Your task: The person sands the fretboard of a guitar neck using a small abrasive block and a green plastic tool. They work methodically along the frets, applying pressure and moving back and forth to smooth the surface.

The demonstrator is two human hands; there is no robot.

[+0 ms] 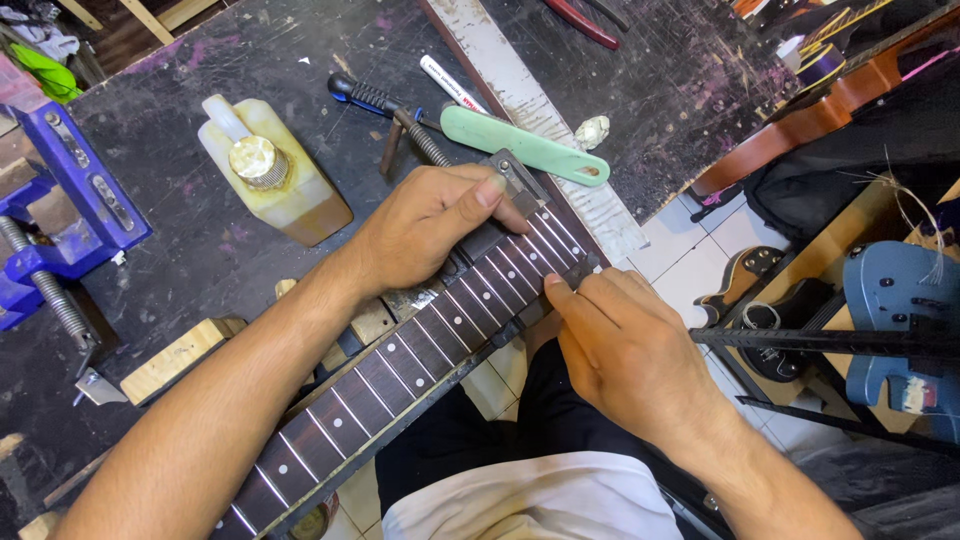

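A dark guitar neck with metal frets and white dot inlays lies diagonally across the black workbench, resting on wooden blocks. My left hand lies over the upper end of the fretboard, its index finger pressing a small grey metal block at the last frets. My right hand rests against the near edge of the neck, fingertips touching the fretboard side near the top frets.
A yellowish plastic bottle lies on the bench, with a green-handled tool, a black-handled tool and a white marker behind. A blue vise stands at left. Guitar bodies sit on the tiled floor at right.
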